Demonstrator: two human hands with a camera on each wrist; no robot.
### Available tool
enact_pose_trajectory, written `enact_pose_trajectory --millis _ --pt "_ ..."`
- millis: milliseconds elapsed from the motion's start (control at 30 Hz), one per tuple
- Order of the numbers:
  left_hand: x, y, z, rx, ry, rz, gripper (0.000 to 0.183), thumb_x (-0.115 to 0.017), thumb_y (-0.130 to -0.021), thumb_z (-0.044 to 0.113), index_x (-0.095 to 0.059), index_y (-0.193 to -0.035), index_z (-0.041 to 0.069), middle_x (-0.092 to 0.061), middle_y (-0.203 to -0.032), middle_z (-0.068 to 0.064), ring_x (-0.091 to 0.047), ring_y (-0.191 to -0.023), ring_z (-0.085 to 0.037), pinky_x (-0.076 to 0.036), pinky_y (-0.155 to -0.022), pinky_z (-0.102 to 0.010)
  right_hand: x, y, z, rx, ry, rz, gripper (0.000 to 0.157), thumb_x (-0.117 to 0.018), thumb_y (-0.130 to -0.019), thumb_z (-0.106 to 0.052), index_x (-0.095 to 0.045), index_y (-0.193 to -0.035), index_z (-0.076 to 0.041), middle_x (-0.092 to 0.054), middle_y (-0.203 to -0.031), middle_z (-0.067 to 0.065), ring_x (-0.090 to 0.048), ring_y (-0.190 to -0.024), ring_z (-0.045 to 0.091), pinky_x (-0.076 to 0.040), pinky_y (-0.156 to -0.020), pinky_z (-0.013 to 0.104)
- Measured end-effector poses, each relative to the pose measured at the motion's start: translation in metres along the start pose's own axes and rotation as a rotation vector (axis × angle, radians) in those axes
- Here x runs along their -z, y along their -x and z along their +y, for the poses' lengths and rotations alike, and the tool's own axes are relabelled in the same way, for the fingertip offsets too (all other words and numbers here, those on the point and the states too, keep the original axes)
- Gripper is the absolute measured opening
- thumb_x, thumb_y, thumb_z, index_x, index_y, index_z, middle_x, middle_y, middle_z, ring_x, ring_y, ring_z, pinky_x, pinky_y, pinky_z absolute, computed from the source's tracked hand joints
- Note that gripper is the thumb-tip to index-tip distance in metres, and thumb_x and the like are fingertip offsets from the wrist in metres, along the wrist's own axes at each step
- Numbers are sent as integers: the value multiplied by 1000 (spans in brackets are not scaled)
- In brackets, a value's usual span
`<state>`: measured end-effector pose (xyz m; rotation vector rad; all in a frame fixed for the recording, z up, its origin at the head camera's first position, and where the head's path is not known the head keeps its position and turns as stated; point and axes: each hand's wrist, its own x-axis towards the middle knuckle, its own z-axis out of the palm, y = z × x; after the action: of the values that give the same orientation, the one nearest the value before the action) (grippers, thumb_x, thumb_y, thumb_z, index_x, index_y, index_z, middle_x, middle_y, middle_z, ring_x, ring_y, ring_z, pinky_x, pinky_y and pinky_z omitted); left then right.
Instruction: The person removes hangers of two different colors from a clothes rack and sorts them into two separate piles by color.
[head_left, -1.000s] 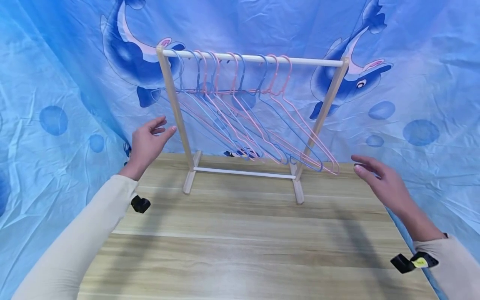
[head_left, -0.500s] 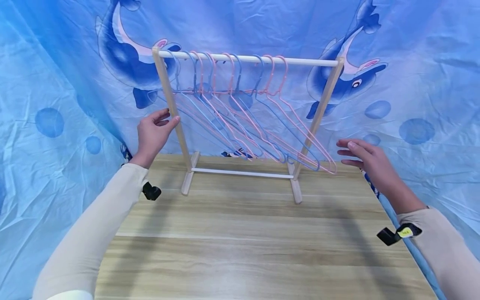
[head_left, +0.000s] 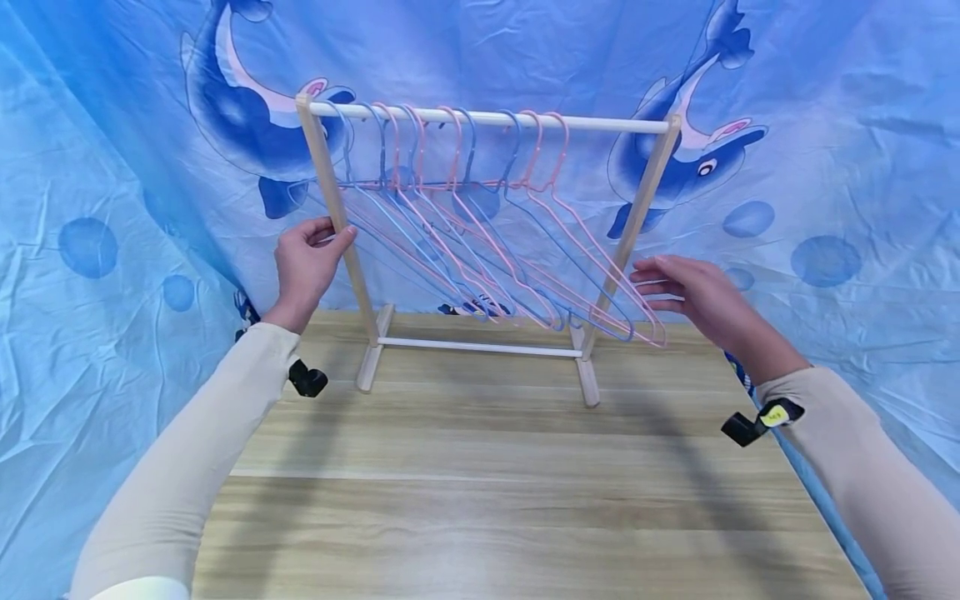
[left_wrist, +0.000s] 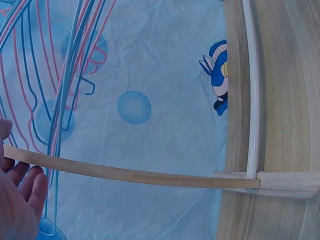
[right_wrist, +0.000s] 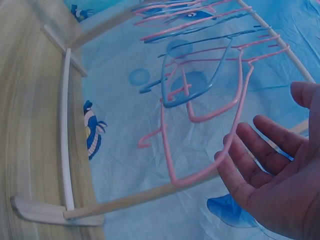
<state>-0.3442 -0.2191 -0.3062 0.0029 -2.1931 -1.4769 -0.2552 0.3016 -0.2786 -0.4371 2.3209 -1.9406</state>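
Observation:
A wooden garment rack (head_left: pixel 637 208) stands at the back of the table, with several pink and blue hangers on its top rod. My left hand (head_left: pixel 306 265) holds the rack's left post (left_wrist: pixel 115 173), thumb in front and fingers behind. On the other side, my right hand (head_left: pixel 697 292) is beside the right post, fingers loosely extended and holding nothing. In the right wrist view its fingertips (right_wrist: pixel 222 159) come right at the lower corner of the outermost pink hanger (right_wrist: pixel 200 175). A blue hanger (head_left: pixel 514 150) hangs left of the pink pair at the right end.
The wood-grain table (head_left: pixel 465 467) carries the rack's feet (head_left: pixel 587 383) and a white lower bar (head_left: pixel 480 347). Blue cloth (head_left: pixel 480 50) with printed dolphins surrounds the table at the back and sides. Black wrist cameras sit on both sleeves.
My left hand has moved right onto the left post and now holds it. My right hand has come leftward and up to the rack's right side. The hangers hang as before.

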Motion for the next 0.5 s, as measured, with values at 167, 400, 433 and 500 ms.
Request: enact_pose_trajectory --millis 167,400,433,500 --pt "-1 -2 -1 -1 1 21 49 -77 -90 45 -73 -125 11 -73 -123 -10 -70 -103 -9 -55 -86 -23 -5 -17 -4 -34 -112 -50 35 -52 -108 -36 -69 -123 -10 -74 -110 1 -70 -100 14 -59 -85 26" --pt "-3 -3 -3 -6 -13 46 46 -76 -92 41 -73 -125 10 -73 -123 -11 -71 -99 -7 -56 -86 -22 -18 -41 -12 -109 -117 -23 34 -54 -107 -41 -73 -116 -14 -75 -104 1 -72 -94 13 -59 -82 27" --pt "-3 -3 -3 -4 -18 50 45 -76 -92 41 -73 -126 10 -73 -123 -11 -71 -100 -8 -57 -86 -23 -19 -45 -14 -113 -118 -25 34 -54 -106 -41 -72 -115 -14 -75 -103 1 -72 -94 13 -59 -82 27" --pt "-4 -3 -3 -2 -26 60 45 -75 -93 41 -73 -126 10 -73 -123 -11 -71 -101 -10 -57 -88 -25 -23 -51 -17 -113 -116 -30 34 -54 -106 -42 -73 -113 -15 -75 -102 1 -72 -93 14 -59 -82 28"
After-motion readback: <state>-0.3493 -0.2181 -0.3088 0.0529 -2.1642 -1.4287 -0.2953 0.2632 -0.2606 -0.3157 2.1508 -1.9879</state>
